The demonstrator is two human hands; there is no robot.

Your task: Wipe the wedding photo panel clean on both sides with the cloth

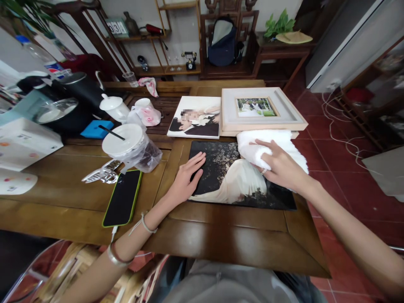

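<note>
A dark photo panel (217, 181) with a pale gown on it lies flat on the wooden table. My left hand (188, 174) rests on its left edge, fingers stretched out flat and holding nothing. Over the panel's upper right part, my right hand (277, 164) grips a white towel (271, 139), with one finger pointing along the cloth. The towel covers that corner of the panel and spreads toward the table's right edge. Just behind lie a photo print of a couple (194, 118) and a light-framed picture (261, 109), which the towel's far edge touches or nearly touches.
To the left are a phone (123, 198) with a cable, a lidded cup with a straw (123, 141) in a plastic bag, a crumpled silvery item (102, 172), a blue box (97, 129) and a white teapot (114, 107). The table's right edge (312, 235) drops to red floor tiles.
</note>
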